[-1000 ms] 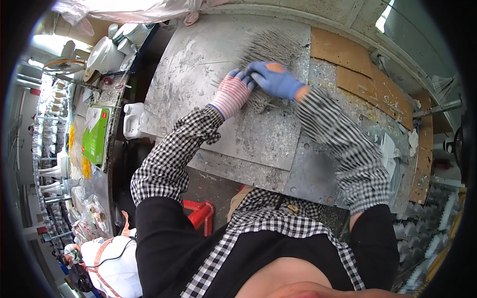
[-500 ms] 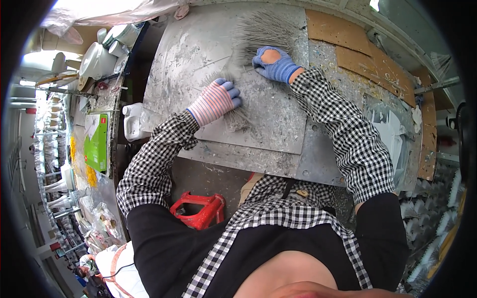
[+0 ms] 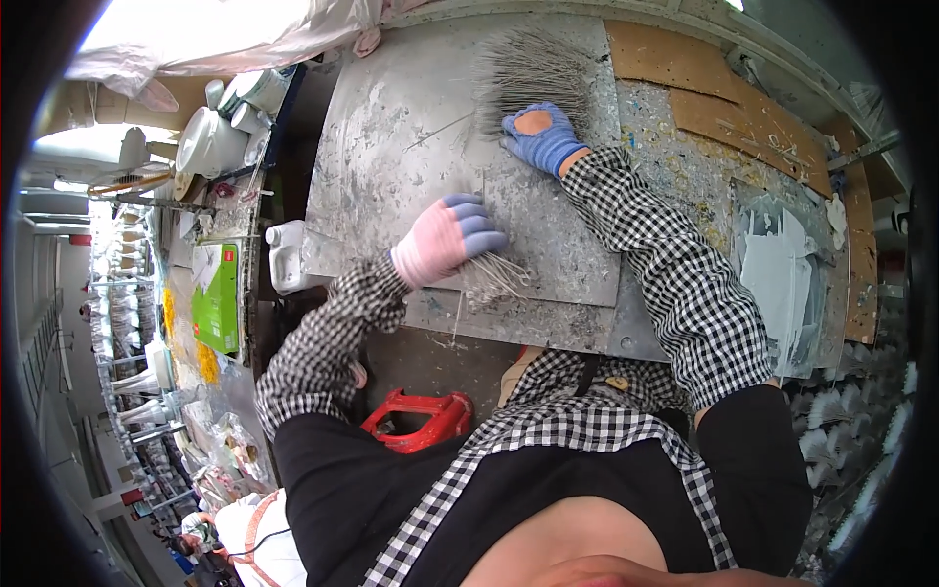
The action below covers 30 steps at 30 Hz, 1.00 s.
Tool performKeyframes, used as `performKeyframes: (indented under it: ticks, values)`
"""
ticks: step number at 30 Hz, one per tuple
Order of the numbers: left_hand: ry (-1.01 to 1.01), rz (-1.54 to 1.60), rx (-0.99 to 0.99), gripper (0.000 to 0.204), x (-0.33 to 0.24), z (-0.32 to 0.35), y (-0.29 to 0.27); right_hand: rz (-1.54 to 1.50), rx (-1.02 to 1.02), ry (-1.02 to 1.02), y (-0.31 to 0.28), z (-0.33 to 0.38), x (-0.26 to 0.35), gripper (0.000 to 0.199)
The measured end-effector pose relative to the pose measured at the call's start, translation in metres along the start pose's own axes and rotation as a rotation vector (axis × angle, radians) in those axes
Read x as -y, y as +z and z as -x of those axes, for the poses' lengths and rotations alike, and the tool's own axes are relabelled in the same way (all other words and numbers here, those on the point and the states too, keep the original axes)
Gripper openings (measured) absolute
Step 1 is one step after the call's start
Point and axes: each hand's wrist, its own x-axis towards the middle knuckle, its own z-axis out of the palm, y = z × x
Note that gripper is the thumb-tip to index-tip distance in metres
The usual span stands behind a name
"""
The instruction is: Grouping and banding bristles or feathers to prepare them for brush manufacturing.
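A thick pile of thin grey wire-like strands (image 3: 533,67) lies at the far side of a paint-stained metal sheet (image 3: 381,147). My right hand (image 3: 541,139), in a blue glove with a hole on its back, rests at the pile's near edge. Its fingers are curled against the strands, the tips partly hidden. Nearer to me, my left hand (image 3: 446,238) wears a pink glove with blue fingers. These are closed round a small bundle of the same strands (image 3: 499,278), whose ends stick out below the fingers toward the sheet's near edge.
Cardboard pieces (image 3: 748,122) cover the back right of the bench. A board smeared with white paste (image 3: 778,279) lies right of my right arm. A white jug (image 3: 286,256) and a green box (image 3: 215,298) are at left. Below stands a red stool (image 3: 421,421).
My left hand has moved toward me and slightly right, bringing its bundle to the sheet's near edge. My right hand stays by the pile. The whole view has shifted a little.
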Motion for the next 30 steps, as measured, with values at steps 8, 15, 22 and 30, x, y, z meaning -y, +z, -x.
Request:
performKeyframes:
  ticks: [8, 15, 22, 30]
  values:
    - [-1.001, 1.494, -1.524, 0.023, -0.034, 0.017, -0.019, -0.204, 0.005, 0.011, -0.022, 0.018, 0.002, 0.035]
    - [-0.456, 2.131, -1.773, 0.025, -0.047, 0.003, 0.007, -1.201, 0.27, -0.038, -0.061, 0.113, 0.041, 0.046]
    - [-0.344, 2.256, -1.71, 0.026, -0.055, -0.027, 0.033, -1.24, 0.356, 0.119, -0.087, 0.175, 0.051, 0.056]
    - [-0.44, 2.302, -1.513, 0.024, -0.065, -0.05, 0.046, -1.536, 0.387, 0.284, -0.063, 0.217, 0.043, 0.042]
